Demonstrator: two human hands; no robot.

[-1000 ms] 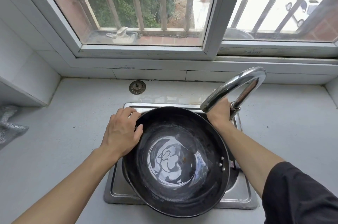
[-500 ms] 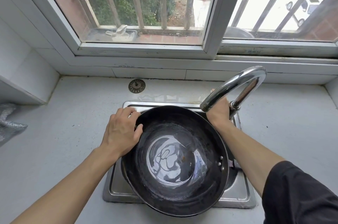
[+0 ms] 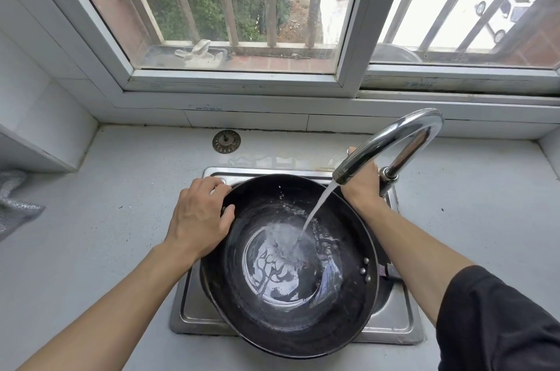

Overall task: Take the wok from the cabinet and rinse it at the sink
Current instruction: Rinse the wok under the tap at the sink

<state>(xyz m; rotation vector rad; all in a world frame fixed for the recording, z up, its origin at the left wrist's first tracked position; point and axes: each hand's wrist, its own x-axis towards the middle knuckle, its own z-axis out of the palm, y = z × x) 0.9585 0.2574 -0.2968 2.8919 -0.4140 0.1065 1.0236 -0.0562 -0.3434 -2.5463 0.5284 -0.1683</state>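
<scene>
A black wok (image 3: 330, 322) sits over the small steel sink (image 3: 194, 316), nearly covering it. My left hand (image 3: 198, 216) grips the wok's far-left rim, thumb inside the bowl. Behind the chrome faucet (image 3: 391, 140) my right hand (image 3: 362, 185) is wrapped around something at the tap's base; the spout hides its fingers. Water (image 3: 315, 210) streams from the spout into the wok and pools at its bottom. The wok's handle lies under my right forearm, mostly hidden.
A round metal sink strainer (image 3: 226, 141) lies on the grey counter (image 3: 91, 234) behind the sink. A grey cloth (image 3: 13, 204) lies at the left edge. A window with bars runs along the back wall.
Water has started flowing from the faucet into the wok; earlier the spout was dry. Both hands stay where they were.
</scene>
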